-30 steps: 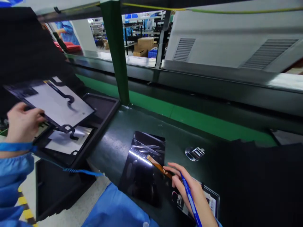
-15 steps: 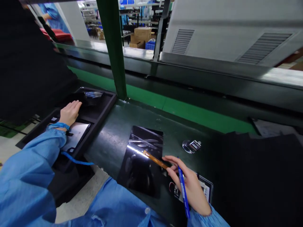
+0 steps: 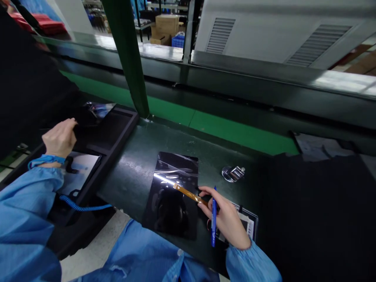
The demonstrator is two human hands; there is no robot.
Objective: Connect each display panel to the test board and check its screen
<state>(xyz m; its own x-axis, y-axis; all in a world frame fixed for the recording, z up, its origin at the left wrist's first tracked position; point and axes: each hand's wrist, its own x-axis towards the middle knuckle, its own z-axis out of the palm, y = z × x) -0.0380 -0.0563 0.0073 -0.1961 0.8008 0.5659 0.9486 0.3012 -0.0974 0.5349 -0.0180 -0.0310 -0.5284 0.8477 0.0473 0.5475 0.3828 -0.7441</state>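
My left hand (image 3: 60,137) reaches over the black tray at the left, fingers closed at the edge of a dark glossy panel (image 3: 101,111), which tilts up; the fingertips are partly hidden. On the bench in front of me lies a black glossy screen panel (image 3: 173,213) with film-like reflections. An orange flex cable (image 3: 188,193) crosses it and runs to the fingers of my right hand (image 3: 227,221). That hand is closed around a blue pen (image 3: 214,221), held upright between the fingers, and its thumb and forefinger are at the cable's end.
A chrome tally counter (image 3: 233,173) stands right of the panel. A labelled clear-edged case (image 3: 251,225) lies partly under my right hand. The black tray (image 3: 117,143) holds white-faced sheets (image 3: 79,170); a blue coiled cord (image 3: 85,207) hangs beside it. A green post (image 3: 129,58) rises behind.
My left hand has moved left and closed at the glossy panel, whose edge is now raised. The pen has turned more upright in my right hand. The view has shifted slightly.
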